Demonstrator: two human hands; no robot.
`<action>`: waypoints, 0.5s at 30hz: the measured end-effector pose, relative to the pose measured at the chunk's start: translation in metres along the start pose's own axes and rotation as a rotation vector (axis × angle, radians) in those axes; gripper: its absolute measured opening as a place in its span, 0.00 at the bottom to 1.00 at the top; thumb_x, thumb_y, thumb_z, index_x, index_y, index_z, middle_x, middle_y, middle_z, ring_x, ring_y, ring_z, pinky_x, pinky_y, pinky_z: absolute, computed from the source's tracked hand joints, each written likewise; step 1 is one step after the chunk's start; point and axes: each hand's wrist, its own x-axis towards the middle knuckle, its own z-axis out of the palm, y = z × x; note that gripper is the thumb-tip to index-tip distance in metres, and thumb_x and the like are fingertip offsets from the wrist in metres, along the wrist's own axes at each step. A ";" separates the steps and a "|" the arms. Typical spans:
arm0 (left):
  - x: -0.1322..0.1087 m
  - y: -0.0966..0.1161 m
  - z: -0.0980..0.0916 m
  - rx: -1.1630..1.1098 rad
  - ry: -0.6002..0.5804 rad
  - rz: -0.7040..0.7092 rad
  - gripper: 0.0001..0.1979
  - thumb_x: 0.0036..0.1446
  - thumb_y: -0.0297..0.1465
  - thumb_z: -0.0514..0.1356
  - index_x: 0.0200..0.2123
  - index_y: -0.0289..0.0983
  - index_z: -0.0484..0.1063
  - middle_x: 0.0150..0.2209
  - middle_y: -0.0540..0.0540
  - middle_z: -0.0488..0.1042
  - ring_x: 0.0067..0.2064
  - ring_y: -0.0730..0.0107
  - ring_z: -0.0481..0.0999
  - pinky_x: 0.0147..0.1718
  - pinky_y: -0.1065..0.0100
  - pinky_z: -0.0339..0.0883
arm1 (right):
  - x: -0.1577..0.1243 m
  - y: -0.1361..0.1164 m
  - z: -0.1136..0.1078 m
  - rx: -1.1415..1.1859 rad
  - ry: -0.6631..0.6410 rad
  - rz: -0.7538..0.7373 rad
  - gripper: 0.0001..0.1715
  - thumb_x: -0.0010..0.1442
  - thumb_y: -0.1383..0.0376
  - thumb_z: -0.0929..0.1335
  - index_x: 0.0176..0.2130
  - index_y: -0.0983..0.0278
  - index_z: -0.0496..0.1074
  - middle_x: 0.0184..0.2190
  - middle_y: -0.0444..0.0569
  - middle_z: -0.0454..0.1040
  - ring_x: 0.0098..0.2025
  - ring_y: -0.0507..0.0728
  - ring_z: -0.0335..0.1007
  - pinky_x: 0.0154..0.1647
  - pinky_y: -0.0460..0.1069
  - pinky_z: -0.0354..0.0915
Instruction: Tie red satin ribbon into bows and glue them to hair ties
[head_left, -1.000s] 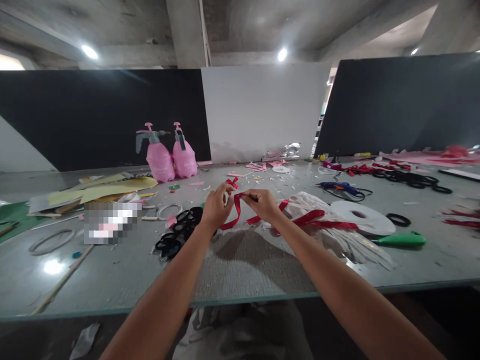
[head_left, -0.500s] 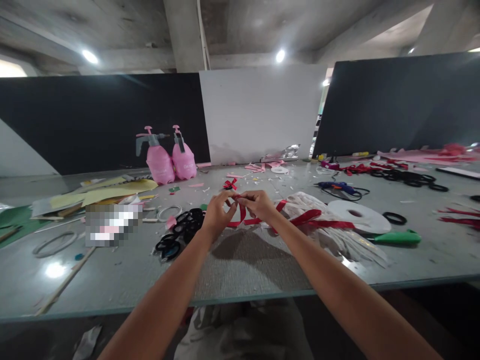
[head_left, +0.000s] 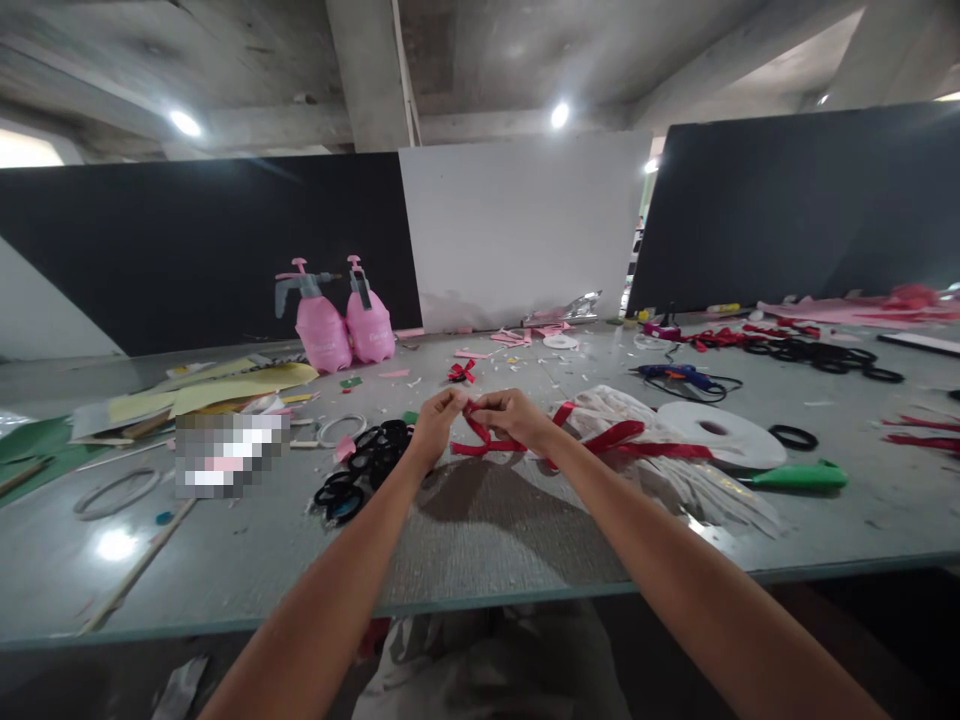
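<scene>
Above the middle of the table, my left hand (head_left: 436, 422) and my right hand (head_left: 514, 418) pinch a red ribbon (head_left: 477, 428) between them. The ribbon hangs in a loop below my fingers, and its length trails right onto the table. Just beyond my hands lies a small red bow (head_left: 462, 372) with a dark base. Black hair ties (head_left: 369, 462) are heaped beside my left hand. To the right of my right hand, more red ribbon (head_left: 611, 437) lies across a bundle of white strips (head_left: 675, 492). The fingertips hide the exact grip on the ribbon.
Two pink spray bottles (head_left: 324, 335) stand at the back left. A blue glue gun (head_left: 679, 375) with its cord, a white ribbon roll (head_left: 718, 432) and a green-handled tool (head_left: 799, 476) lie on the right. Paper sheets (head_left: 225, 388) are stacked at left; scraps litter the table (head_left: 510, 540).
My hands have moved slightly apart, the left one shifting a little left and turning. The ribbon loop between them has become narrower and more slanted.
</scene>
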 end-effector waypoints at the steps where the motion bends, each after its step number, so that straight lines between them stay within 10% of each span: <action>1: 0.000 -0.001 0.000 -0.032 0.007 -0.015 0.16 0.55 0.43 0.54 0.25 0.36 0.65 0.22 0.51 0.65 0.26 0.74 0.64 0.28 0.72 0.60 | -0.001 -0.001 0.000 0.014 -0.024 0.001 0.19 0.49 0.54 0.70 0.32 0.67 0.70 0.15 0.37 0.59 0.14 0.43 0.42 0.14 0.43 0.39; 15: -0.004 0.002 0.002 -0.196 -0.115 -0.187 0.18 0.55 0.44 0.54 0.23 0.36 0.59 0.16 0.54 0.63 0.18 0.79 0.60 0.18 0.75 0.53 | 0.002 0.010 0.006 0.104 -0.091 0.018 0.19 0.51 0.53 0.69 0.28 0.68 0.69 0.17 0.41 0.66 0.16 0.45 0.59 0.18 0.42 0.56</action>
